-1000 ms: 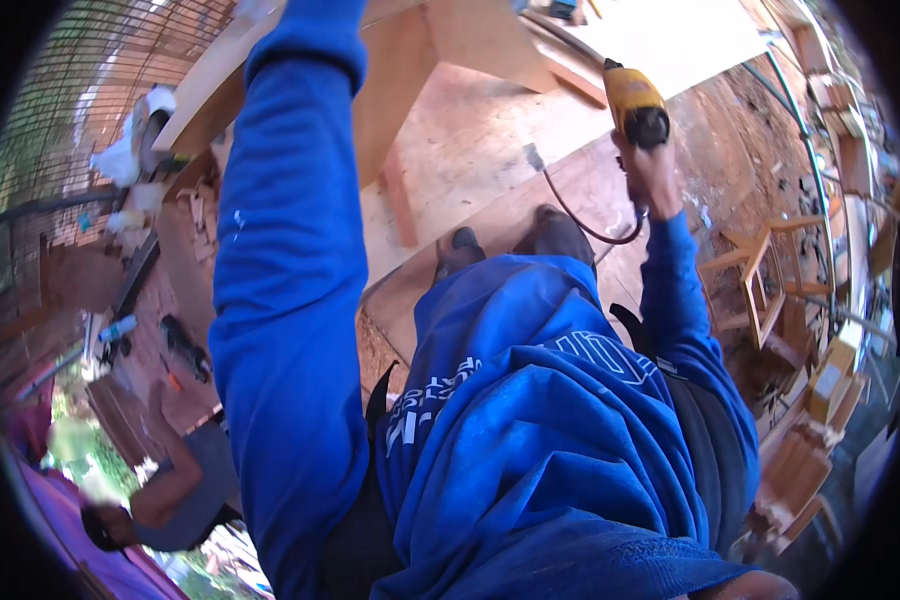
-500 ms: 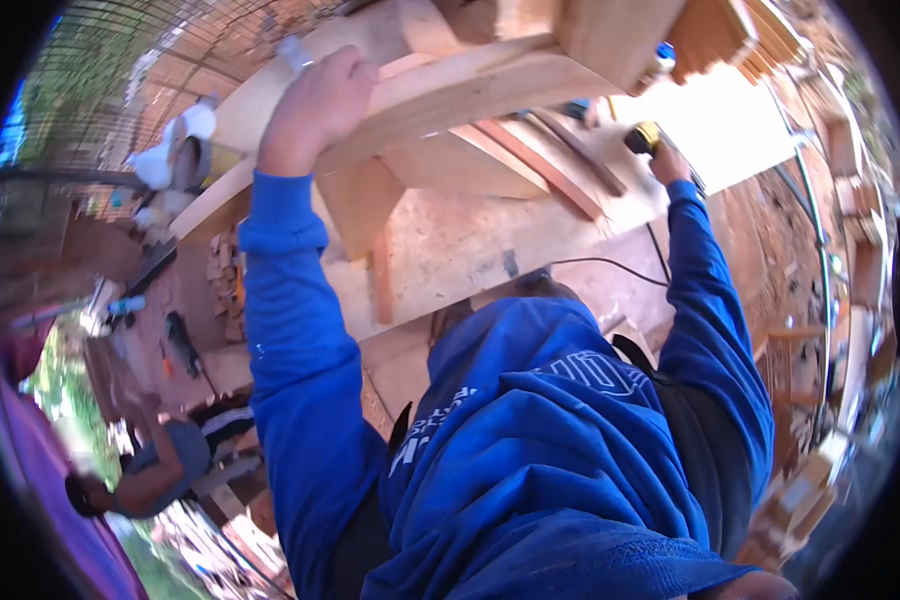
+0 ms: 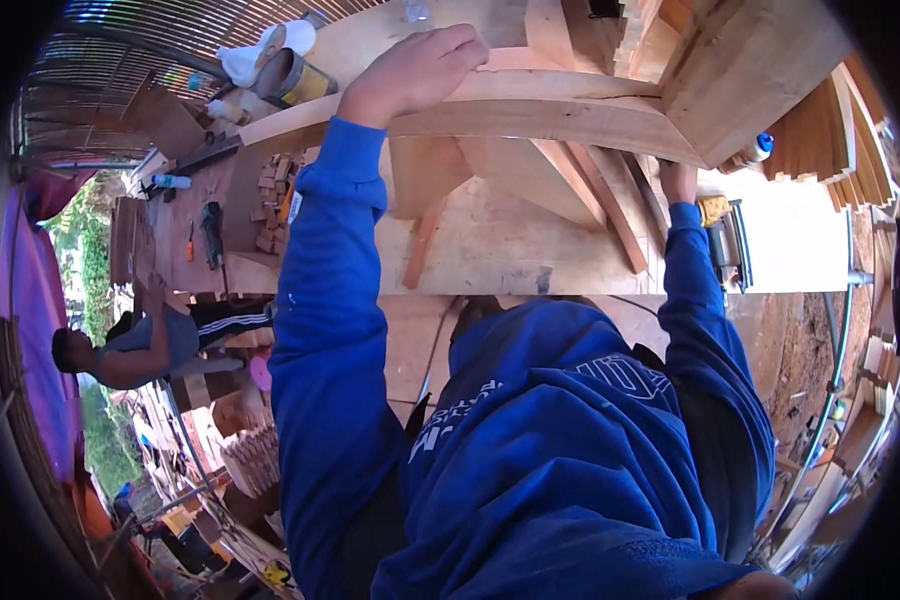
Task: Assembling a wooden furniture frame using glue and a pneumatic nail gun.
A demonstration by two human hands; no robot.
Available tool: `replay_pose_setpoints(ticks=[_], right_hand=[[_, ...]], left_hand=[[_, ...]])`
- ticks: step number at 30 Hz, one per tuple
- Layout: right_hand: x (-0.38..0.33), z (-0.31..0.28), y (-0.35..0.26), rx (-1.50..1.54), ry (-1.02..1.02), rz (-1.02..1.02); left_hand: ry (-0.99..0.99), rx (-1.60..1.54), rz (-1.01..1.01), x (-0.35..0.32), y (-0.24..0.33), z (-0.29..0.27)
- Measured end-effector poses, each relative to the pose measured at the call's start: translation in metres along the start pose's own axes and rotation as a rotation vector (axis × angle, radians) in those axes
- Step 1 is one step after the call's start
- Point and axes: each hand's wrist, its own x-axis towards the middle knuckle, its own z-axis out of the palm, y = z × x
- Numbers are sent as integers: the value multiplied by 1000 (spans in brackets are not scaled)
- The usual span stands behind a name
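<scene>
My left hand is curled over the top edge of a long pale wooden board, part of an assembled wooden frame. At its right end this board meets a wide wooden panel. My right hand reaches under that corner; its fingers are hidden behind the wood. Beside my right wrist, a yellow and black power tool lies on the workbench. Loose wooden strips lie beneath the frame, between my hands.
A tin can and white containers stand at the far left. Small wood blocks and a dark tool lie left of my arm. Stacked boards and a blue-capped bottle are at the right. Another person is at the left.
My right hand has let go of the yellow and black tool and moved under the frame's corner. My left hand still grips the board. The view has shifted.
</scene>
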Motion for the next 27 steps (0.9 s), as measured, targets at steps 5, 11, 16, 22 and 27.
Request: replay_pose_setpoints(ticks=[5,11,16,22,27], right_hand=[[-101,-126,-116,601,231,153],[-170,-167,-317,593,279,-477],[-144,-141,-442,361,422,-727],[-133,-112,-451,347,589,-690],[-131,-122,-416,428,664,-577]], left_hand=[[-14,-319,-121,-1,-2,-2],[-112,-281,65,7,3,0],[-262,-183,161,9,14,0],[-273,-191,156,5,16,1],[-279,-223,229,4,18,-4]])
